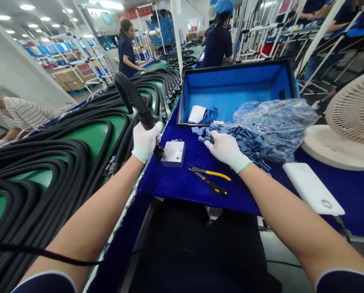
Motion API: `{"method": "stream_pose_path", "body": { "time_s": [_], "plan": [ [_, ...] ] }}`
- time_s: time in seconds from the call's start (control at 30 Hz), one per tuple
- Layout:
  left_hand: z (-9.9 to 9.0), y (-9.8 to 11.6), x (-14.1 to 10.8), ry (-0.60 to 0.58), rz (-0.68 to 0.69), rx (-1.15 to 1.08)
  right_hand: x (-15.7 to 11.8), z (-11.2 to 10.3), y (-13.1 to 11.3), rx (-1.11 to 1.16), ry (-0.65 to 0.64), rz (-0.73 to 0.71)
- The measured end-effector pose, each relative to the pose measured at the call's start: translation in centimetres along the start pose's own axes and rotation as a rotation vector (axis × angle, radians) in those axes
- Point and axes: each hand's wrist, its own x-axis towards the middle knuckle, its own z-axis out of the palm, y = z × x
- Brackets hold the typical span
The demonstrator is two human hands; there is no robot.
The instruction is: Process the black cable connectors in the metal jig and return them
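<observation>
My left hand (147, 142), in a white glove, grips a black corrugated cable conduit (137, 101) near its end. The conduit's connector end (159, 152) sits just beside a small metal block (173, 154) on the blue mat (172, 183). My right hand (226, 150), also gloved, pinches a small blue plastic part (210, 139) at the edge of a loose heap of similar blue parts (246, 146). A clear plastic bag (273, 126) of these parts lies behind the heap. Yellow-handled pliers (209, 179) rest on the mat below my right hand.
Many coils of black conduit (47, 162) lie on a green belt to my left. A blue-lined crate (233, 89) stands behind the mat, a white flat case (313, 188) lies right, and a fan (353, 122) stands beyond it. Co-workers stand further back.
</observation>
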Motion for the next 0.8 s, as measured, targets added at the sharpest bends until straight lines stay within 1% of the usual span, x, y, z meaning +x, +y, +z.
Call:
{"method": "stream_pose_path", "body": {
  "time_s": [0.07, 0.13, 0.2, 0.27, 0.33, 0.4, 0.47, 0.53, 0.67, 0.73, 0.8],
  "plan": [
    [0.2, -0.3, -0.3, 0.044, 0.030, 0.050, 0.0, -0.3, -0.7, 0.252, -0.025, -0.069],
    [0.5, -0.5, -0.4, 0.079, 0.040, 0.093, 0.1, -0.5, -2.2, 0.514, -0.131, -0.172],
    [0.6, -0.7, -0.3, 0.053, 0.028, 0.108, 0.5, -0.6, -4.2, 0.657, -0.230, -0.281],
    [0.4, -0.8, -0.1, -0.026, 0.024, 0.095, 1.4, -0.3, -6.6, 0.689, -0.255, -0.377],
    [-0.1, -0.9, 0.2, -0.083, 0.036, 0.069, 2.5, 0.3, -8.8, 0.688, -0.239, -0.441],
    [-0.7, -1.0, 0.4, -0.097, 0.047, 0.051, 3.7, 1.1, -10.5, 0.675, -0.229, -0.468],
    [-1.1, -1.1, 0.5, -0.093, 0.040, 0.043, 4.7, 2.1, -11.6, 0.657, -0.229, -0.471],
    [-1.2, -1.2, 0.5, -0.102, 0.028, 0.028, 5.5, 2.9, -12.0, 0.667, -0.261, -0.464],
    [-0.8, -1.1, 0.3, -0.140, 0.013, -0.050, 6.2, 3.9, -11.7, 0.741, -0.387, -0.400],
    [-0.9, -1.1, 0.3, -0.151, -0.005, -0.059, 6.2, 4.1, -11.5, 0.745, -0.396, -0.361],
    [-1.9, -1.3, 0.1, -0.122, -0.031, -0.064, 6.0, 4.2, -11.4, 0.722, -0.383, -0.344]
  ]
}}
